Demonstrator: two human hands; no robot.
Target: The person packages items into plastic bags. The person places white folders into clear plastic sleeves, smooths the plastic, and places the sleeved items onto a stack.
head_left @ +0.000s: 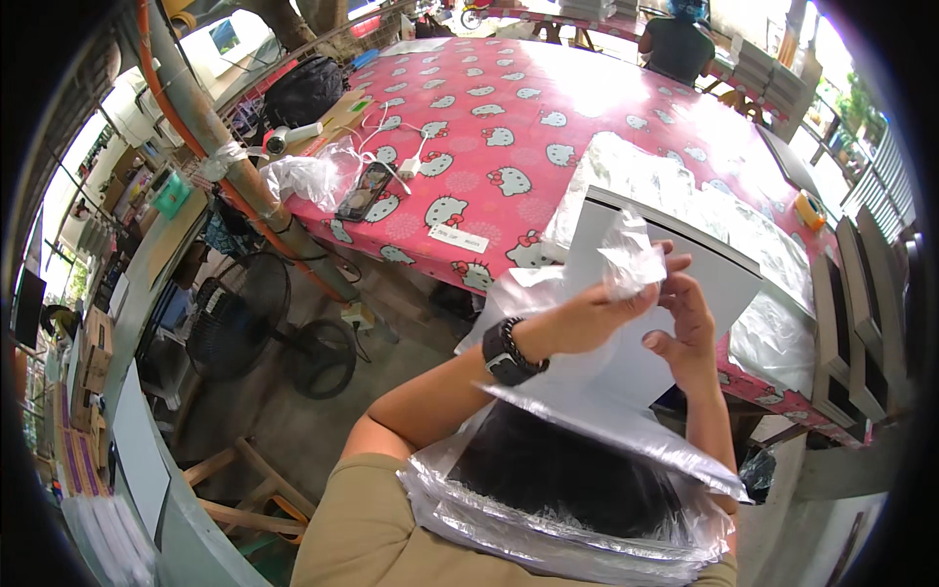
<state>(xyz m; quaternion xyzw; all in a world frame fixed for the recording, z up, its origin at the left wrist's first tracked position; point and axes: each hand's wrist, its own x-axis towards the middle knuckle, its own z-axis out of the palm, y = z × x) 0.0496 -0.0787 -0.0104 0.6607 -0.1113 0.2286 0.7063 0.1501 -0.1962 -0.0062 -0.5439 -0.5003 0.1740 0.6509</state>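
Note:
My left hand point(587, 318), with a dark watch on its wrist, is closed on a crumpled piece of clear plastic film point(629, 256). Close beside it on the right is my right hand point(693, 328), fingers curled but thumb apart, with nothing visible in it. Both hands are above a flat white panel point(704, 284) with a dark far edge, lying at the table's near edge. Against my body rests a stack of clear plastic sheets or bags point(577, 558), its top edge lifted around a dark area. More clear plastic point(528, 293) hangs behind my left wrist.
A pink patterned cloth covers the table point(528, 117). On it are plastic-wrapped sheets point(626, 161), a phone point(365, 191), a white charger point(409, 166) and a tape roll point(810, 209). Grey panels point(846, 323) stand at right. A fan point(240, 313) and metal pole point(264, 205) are left. A person point(678, 49) sits beyond.

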